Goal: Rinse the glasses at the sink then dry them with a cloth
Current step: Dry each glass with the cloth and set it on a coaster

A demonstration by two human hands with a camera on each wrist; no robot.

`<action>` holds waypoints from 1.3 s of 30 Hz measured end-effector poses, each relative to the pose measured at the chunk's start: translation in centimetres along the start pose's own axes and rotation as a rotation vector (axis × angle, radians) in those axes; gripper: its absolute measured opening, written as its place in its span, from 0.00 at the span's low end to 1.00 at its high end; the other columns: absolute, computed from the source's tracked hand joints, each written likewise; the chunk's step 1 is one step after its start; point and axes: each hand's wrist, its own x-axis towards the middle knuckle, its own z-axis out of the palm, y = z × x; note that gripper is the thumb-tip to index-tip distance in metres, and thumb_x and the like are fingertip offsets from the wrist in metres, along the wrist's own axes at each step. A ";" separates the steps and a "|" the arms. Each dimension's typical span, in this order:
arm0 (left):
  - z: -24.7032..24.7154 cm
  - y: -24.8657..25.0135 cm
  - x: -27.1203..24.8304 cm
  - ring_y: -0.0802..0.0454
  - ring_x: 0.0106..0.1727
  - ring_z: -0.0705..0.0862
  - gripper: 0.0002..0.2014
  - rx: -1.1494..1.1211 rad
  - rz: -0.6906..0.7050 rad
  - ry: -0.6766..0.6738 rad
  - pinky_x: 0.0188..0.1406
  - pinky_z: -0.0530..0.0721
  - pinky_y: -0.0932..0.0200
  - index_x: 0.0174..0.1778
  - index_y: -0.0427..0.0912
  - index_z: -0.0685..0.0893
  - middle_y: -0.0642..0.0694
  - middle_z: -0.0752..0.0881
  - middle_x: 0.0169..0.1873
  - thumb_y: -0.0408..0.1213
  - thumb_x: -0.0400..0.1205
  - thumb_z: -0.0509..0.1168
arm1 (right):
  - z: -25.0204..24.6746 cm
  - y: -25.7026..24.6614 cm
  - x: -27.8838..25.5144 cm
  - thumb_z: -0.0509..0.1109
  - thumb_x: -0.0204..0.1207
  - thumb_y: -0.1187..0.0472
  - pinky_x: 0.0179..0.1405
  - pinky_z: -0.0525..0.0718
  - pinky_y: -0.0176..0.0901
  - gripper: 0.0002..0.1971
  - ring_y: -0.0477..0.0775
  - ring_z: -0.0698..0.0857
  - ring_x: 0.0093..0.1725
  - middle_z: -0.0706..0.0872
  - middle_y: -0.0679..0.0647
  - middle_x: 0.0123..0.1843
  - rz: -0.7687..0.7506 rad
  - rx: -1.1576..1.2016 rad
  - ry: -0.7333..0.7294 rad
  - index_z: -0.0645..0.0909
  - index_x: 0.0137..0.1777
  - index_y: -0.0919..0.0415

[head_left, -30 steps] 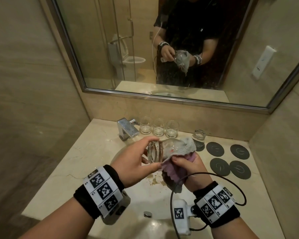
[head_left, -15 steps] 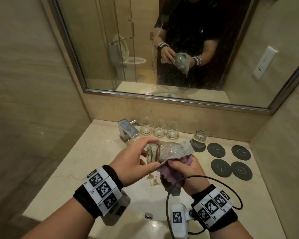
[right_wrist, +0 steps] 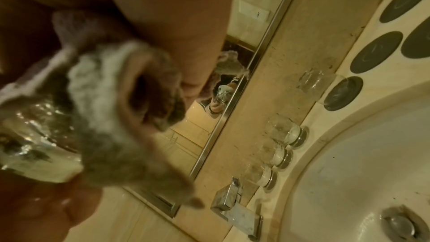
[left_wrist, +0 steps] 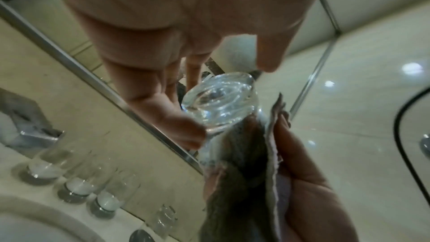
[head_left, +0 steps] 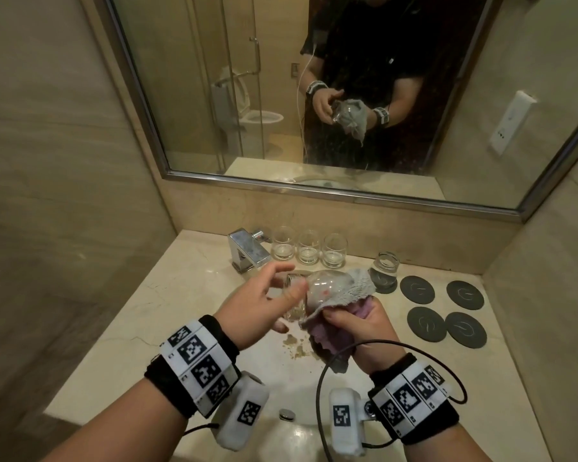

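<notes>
Drying is the step in hand. Over the sink (head_left: 282, 438), the left hand (head_left: 259, 306) pinches the base of a glass (head_left: 314, 288) lying sideways, other fingers loose. The right hand (head_left: 357, 328) grips the cloth (head_left: 351, 288) wrapped round its mouth end. Next, probably a turn of the glass. On the far table (head_left: 121, 331), three glasses (head_left: 309, 250) look empty; a fourth (head_left: 386, 268) stands on a coaster.

Dim warm indoor light; wide-angle bending at edges; both wrist views soft, motion-blurred; ceiling-light glare spots in left wrist view.
</notes>
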 end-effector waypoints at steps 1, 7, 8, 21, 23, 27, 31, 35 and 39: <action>0.0 0.2 0.1 0.50 0.35 0.88 0.31 -0.051 -0.051 -0.001 0.39 0.89 0.47 0.58 0.53 0.80 0.44 0.84 0.54 0.70 0.67 0.68 | 0.0 0.0 -0.1 0.76 0.61 0.62 0.24 0.81 0.45 0.09 0.55 0.84 0.22 0.88 0.66 0.31 0.009 -0.008 -0.001 0.89 0.40 0.64; 0.3 0.9 -0.6 0.57 0.48 0.85 0.23 0.258 0.232 0.012 0.50 0.88 0.52 0.63 0.62 0.77 0.60 0.80 0.51 0.44 0.75 0.76 | -0.1 0.0 -0.1 0.71 0.63 0.70 0.30 0.88 0.45 0.09 0.55 0.88 0.29 0.90 0.61 0.33 -0.018 0.110 0.053 0.91 0.38 0.59; 0.4 0.8 -0.6 0.58 0.50 0.84 0.24 0.260 0.232 0.025 0.51 0.88 0.53 0.64 0.64 0.76 0.62 0.80 0.53 0.46 0.75 0.75 | -0.1 0.0 -0.1 0.71 0.63 0.70 0.32 0.88 0.45 0.09 0.55 0.88 0.30 0.90 0.61 0.33 -0.028 0.113 0.061 0.91 0.38 0.60; 0.5 0.7 -0.8 0.59 0.56 0.83 0.24 0.186 0.222 0.054 0.54 0.86 0.55 0.62 0.69 0.76 0.65 0.82 0.56 0.58 0.70 0.74 | 0.3 0.0 -0.5 0.68 0.65 0.72 0.39 0.88 0.47 0.11 0.56 0.89 0.37 0.90 0.61 0.39 -0.044 0.235 0.050 0.86 0.47 0.67; 0.7 0.7 -0.7 0.54 0.50 0.87 0.30 0.025 0.083 0.080 0.50 0.89 0.47 0.61 0.64 0.78 0.60 0.83 0.54 0.71 0.66 0.69 | 0.2 -0.1 -0.5 0.74 0.64 0.64 0.36 0.86 0.49 0.08 0.57 0.88 0.31 0.90 0.64 0.36 -0.034 0.083 0.018 0.89 0.43 0.63; 0.7 1.0 -0.7 0.49 0.31 0.86 0.27 -0.022 -0.021 0.072 0.36 0.88 0.45 0.46 0.48 0.80 0.48 0.86 0.37 0.69 0.67 0.65 | 0.5 -0.3 -0.7 0.77 0.60 0.61 0.34 0.87 0.47 0.11 0.56 0.88 0.33 0.91 0.62 0.37 -0.054 0.018 0.019 0.90 0.43 0.60; 0.7 0.9 -1.4 0.55 0.42 0.85 0.25 0.286 0.216 0.061 0.45 0.89 0.49 0.63 0.61 0.76 0.60 0.82 0.49 0.60 0.71 0.70 | 0.5 -0.4 -0.4 0.68 0.65 0.72 0.38 0.87 0.44 0.13 0.56 0.90 0.39 0.90 0.60 0.39 -0.021 0.202 0.082 0.82 0.51 0.71; 0.5 1.2 -1.3 0.50 0.38 0.88 0.31 0.064 0.039 0.048 0.40 0.88 0.51 0.67 0.53 0.75 0.56 0.82 0.51 0.64 0.71 0.66 | 0.6 -0.8 -0.8 0.72 0.64 0.67 0.28 0.86 0.44 0.06 0.55 0.87 0.29 0.90 0.59 0.32 -0.037 -0.016 0.064 0.89 0.40 0.61; 0.5 1.2 -0.9 0.48 0.30 0.85 0.19 -0.063 0.019 0.039 0.32 0.86 0.49 0.51 0.47 0.81 0.46 0.85 0.39 0.57 0.73 0.67 | 0.8 -0.9 -0.9 0.70 0.65 0.71 0.23 0.85 0.40 0.07 0.53 0.86 0.24 0.89 0.62 0.30 -0.041 0.004 0.041 0.86 0.42 0.69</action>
